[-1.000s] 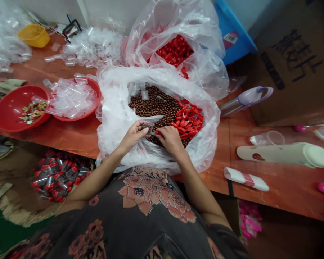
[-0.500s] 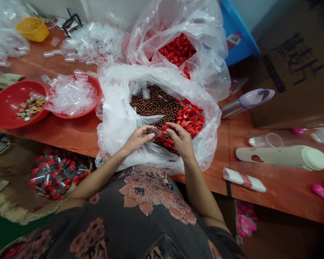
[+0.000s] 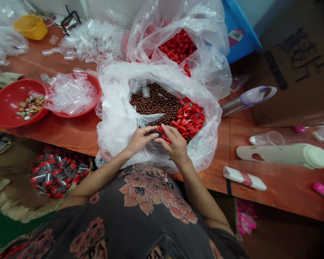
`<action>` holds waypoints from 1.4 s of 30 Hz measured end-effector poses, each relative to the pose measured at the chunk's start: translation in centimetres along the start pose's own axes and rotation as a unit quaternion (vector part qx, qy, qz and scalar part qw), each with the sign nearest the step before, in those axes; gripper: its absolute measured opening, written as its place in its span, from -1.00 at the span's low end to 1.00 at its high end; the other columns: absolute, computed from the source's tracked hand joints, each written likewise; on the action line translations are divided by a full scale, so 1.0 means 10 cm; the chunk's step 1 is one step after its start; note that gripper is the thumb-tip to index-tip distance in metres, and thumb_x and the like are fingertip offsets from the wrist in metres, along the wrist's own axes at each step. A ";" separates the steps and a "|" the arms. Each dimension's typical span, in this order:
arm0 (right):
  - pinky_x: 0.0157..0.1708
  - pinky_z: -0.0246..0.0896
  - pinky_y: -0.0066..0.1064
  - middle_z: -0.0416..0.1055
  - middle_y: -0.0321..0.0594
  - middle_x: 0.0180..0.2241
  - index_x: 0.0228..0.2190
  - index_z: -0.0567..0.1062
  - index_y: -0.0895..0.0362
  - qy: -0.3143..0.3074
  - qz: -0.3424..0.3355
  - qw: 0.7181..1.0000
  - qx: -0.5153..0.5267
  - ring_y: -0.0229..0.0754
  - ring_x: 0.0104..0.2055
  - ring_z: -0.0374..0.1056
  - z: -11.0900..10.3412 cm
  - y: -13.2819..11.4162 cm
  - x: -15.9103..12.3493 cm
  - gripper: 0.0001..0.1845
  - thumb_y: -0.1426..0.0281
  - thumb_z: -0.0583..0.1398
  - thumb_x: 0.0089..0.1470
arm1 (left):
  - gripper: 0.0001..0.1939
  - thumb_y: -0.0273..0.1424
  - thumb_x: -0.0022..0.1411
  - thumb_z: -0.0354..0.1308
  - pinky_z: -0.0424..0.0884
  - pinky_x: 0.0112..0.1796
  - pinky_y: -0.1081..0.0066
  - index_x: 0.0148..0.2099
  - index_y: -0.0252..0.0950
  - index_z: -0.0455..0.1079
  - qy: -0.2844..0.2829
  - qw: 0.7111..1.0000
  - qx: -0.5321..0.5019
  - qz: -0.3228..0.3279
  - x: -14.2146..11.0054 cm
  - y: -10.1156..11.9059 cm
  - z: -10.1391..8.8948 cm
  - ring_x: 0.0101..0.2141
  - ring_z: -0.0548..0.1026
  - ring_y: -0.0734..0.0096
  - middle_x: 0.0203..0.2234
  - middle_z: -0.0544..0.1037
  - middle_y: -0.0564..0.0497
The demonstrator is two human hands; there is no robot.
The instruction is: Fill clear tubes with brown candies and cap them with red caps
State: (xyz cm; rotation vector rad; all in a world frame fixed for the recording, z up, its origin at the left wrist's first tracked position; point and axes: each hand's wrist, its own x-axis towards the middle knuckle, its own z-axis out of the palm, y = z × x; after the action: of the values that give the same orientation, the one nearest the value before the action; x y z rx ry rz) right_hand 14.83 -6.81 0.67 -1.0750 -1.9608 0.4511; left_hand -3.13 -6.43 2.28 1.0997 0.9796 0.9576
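Observation:
Over the near side of the bag, my left hand (image 3: 140, 141) and my right hand (image 3: 175, 144) meet at the fingertips. My left fingers are closed round a small clear plastic tube, mostly hidden by them. My right fingers and thumb grip a red cap (image 3: 160, 128) at the tube's end. Beneath them the white plastic bag (image 3: 116, 118) lies wide open. Inside it are many brown chocolate balls (image 3: 158, 102), a pile of red spoon-shaped caps (image 3: 190, 120) on the right and a few clear tubes (image 3: 145, 92) at the back.
Left stand a red bowl of small colourful pieces (image 3: 13, 97) and a red bowl (image 3: 97, 86) heaped with clear tubes. Behind is a bag of red caps (image 3: 178, 46). A pale green flask (image 3: 280, 154) lies right. Filled red-capped tubes (image 3: 59, 172) sit in a box below.
My right hand rose from the chocolate balls to the left hand with the red cap, and its fingers have now closed in at the tube's end. The left hand moved slightly right.

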 end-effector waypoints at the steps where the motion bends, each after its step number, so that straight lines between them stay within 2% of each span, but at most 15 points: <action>1: 0.12 0.37 -0.04 0.45 -0.05 0.08 0.23 0.29 0.01 -0.010 -0.009 1.000 -0.021 0.00 0.12 0.40 0.01 0.01 -0.01 -0.39 0.28 0.25 0.18 | -0.60 -0.29 0.12 0.31 0.44 -0.04 0.27 0.00 -0.31 0.49 -0.001 1.000 -0.015 -0.004 0.00 -0.01 0.01 -0.13 0.54 0.32 -0.13 0.62 -0.09; 4: 0.17 0.32 0.06 0.39 0.02 0.13 0.29 0.16 0.04 -0.023 -0.021 0.998 -0.053 0.07 0.19 0.34 0.05 0.03 -0.05 -0.25 0.23 0.28 0.15 | -0.51 -0.17 0.15 0.30 0.46 -0.18 0.35 0.07 -0.29 0.41 0.003 0.998 -0.049 -0.036 0.02 -0.03 0.06 -0.20 0.54 0.34 -0.19 0.60 -0.08; 8: 0.08 0.39 0.01 0.43 0.05 0.07 0.26 0.17 0.09 -0.021 -0.035 0.998 -0.041 0.06 0.11 0.41 0.09 -0.01 -0.10 -0.23 0.19 0.31 0.11 | -0.48 0.04 0.31 0.03 0.45 -0.23 0.38 0.05 -0.28 0.40 0.045 0.995 -0.063 -0.057 0.04 -0.06 0.16 -0.25 0.52 0.37 -0.18 0.55 -0.10; 13: 0.04 0.42 -0.02 0.48 0.03 0.03 0.18 0.26 0.09 -0.044 -0.017 0.998 -0.031 0.05 0.04 0.46 0.08 -0.05 -0.13 -0.32 0.18 0.30 0.10 | -0.54 -0.05 0.37 -0.02 0.34 -0.51 0.47 0.09 -0.26 0.35 0.054 0.990 -0.096 -0.093 0.03 -0.10 0.31 -0.52 0.41 0.48 -0.43 0.47 0.01; 16: 0.07 0.40 -0.03 0.48 -0.02 0.02 0.12 0.32 0.06 -0.065 0.010 0.998 0.015 0.03 0.04 0.46 0.05 -0.06 -0.13 -0.37 0.21 0.33 0.06 | -0.57 -0.09 0.37 -0.03 0.31 -0.55 0.49 0.10 -0.26 0.33 0.055 0.988 -0.112 -0.088 0.01 -0.08 0.36 -0.55 0.39 0.48 -0.51 0.42 0.04; 18: 0.08 0.40 -0.06 0.45 -0.05 0.07 0.14 0.30 0.03 -0.064 0.057 0.992 0.089 0.00 0.07 0.44 0.03 -0.05 -0.16 -0.28 0.20 0.38 -0.01 | -0.54 -0.08 0.36 -0.05 0.32 -0.53 0.49 0.13 -0.26 0.30 0.049 0.988 -0.120 -0.087 -0.01 -0.04 0.36 -0.56 0.39 0.48 -0.53 0.42 0.05; 20: 0.02 0.44 -0.11 0.45 -0.09 0.06 0.13 0.29 0.00 -0.016 0.143 0.973 0.180 -0.04 0.03 0.46 0.01 -0.04 -0.19 -0.27 0.17 0.38 -0.04 | -0.51 -0.08 0.37 -0.09 0.34 -0.51 0.47 0.18 -0.26 0.26 0.042 0.986 -0.133 -0.090 -0.01 0.03 0.35 -0.57 0.38 0.48 -0.54 0.42 0.06; 23: -0.21 0.52 -0.23 0.54 -0.22 -0.21 -0.10 0.44 0.04 0.078 0.285 0.916 0.271 -0.16 -0.24 0.52 0.00 -0.01 -0.22 -0.59 0.16 0.32 0.04 | -0.47 -0.08 0.37 -0.13 0.36 -0.51 0.44 0.25 -0.25 0.18 0.024 0.983 -0.141 -0.119 -0.02 0.11 0.31 -0.59 0.36 0.48 -0.55 0.42 0.08; 26: -0.29 0.51 -0.30 0.55 -0.26 -0.34 -0.23 0.51 0.08 0.130 0.346 0.884 0.286 -0.20 -0.34 0.50 0.01 -0.03 -0.20 -0.73 0.20 0.30 0.06 | -0.41 -0.05 0.38 -0.16 0.33 -0.55 0.44 0.30 -0.27 0.16 0.012 0.981 -0.120 -0.149 -0.03 0.13 0.30 -0.61 0.33 0.48 -0.57 0.42 0.08; 28: -0.22 0.51 -0.29 0.57 -0.22 -0.24 -0.15 0.52 0.07 0.169 0.334 0.886 0.275 -0.18 -0.23 0.52 0.02 -0.08 -0.18 -0.68 0.23 0.30 0.06 | -0.33 0.04 0.38 -0.20 0.32 -0.56 0.43 0.32 -0.28 0.16 0.002 0.981 -0.102 -0.166 -0.03 0.11 0.31 -0.62 0.33 0.46 -0.58 0.43 0.05; 30: -0.12 0.50 -0.25 0.57 -0.20 -0.15 -0.09 0.52 0.04 0.162 0.298 0.908 0.245 -0.16 -0.15 0.52 0.02 -0.13 -0.16 -0.67 0.23 0.27 0.11 | -0.24 0.14 0.35 -0.27 0.32 -0.56 0.41 0.32 -0.28 0.18 -0.016 0.980 -0.085 -0.178 -0.03 0.08 0.34 -0.62 0.34 0.44 -0.58 0.46 0.02; 33: 0.00 0.43 -0.11 0.56 -0.18 -0.10 -0.05 0.52 -0.01 0.072 0.202 0.966 0.146 -0.08 -0.07 0.49 0.01 -0.19 -0.16 -0.66 0.19 0.25 0.14 | -0.17 0.22 0.31 -0.34 0.34 -0.53 0.38 0.29 -0.25 0.24 -0.011 0.983 -0.074 -0.169 -0.02 0.03 0.37 -0.56 0.41 0.38 -0.52 0.51 -0.04; 35: 0.06 0.36 -0.01 0.53 -0.14 -0.03 0.05 0.45 -0.03 0.018 0.125 0.990 0.063 0.01 0.01 0.43 0.00 -0.20 -0.17 -0.51 0.15 0.30 0.09 | -0.18 0.23 0.30 -0.32 0.35 -0.51 0.38 0.25 -0.23 0.30 0.007 0.985 -0.073 -0.159 0.00 0.01 0.36 -0.51 0.45 0.36 -0.51 0.52 -0.05; 39: 0.16 0.23 0.09 0.38 0.02 0.13 0.27 0.13 0.04 -0.038 0.038 0.998 -0.045 0.12 0.15 0.30 -0.01 -0.18 -0.18 -0.15 0.14 0.33 0.06 | -0.33 0.17 0.31 -0.15 0.28 -0.53 0.41 0.12 -0.21 0.40 0.003 0.985 -0.075 -0.153 0.04 0.02 0.33 -0.56 0.38 0.43 -0.56 0.45 -0.01; 42: 0.17 0.19 0.10 0.33 0.07 0.16 0.29 0.05 0.07 -0.045 0.012 0.996 -0.072 0.13 0.18 0.27 0.00 -0.15 -0.18 -0.12 0.15 0.30 0.09 | -0.47 0.04 0.35 -0.06 0.28 -0.53 0.40 0.05 -0.23 0.43 0.017 0.986 -0.074 -0.149 0.05 0.06 0.35 -0.58 0.34 0.46 -0.57 0.41 0.01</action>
State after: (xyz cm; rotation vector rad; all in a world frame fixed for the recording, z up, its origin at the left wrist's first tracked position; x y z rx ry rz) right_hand 14.51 -9.14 0.75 -1.1882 -2.0878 0.3815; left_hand 0.23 -6.74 3.34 0.7877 1.0488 0.7915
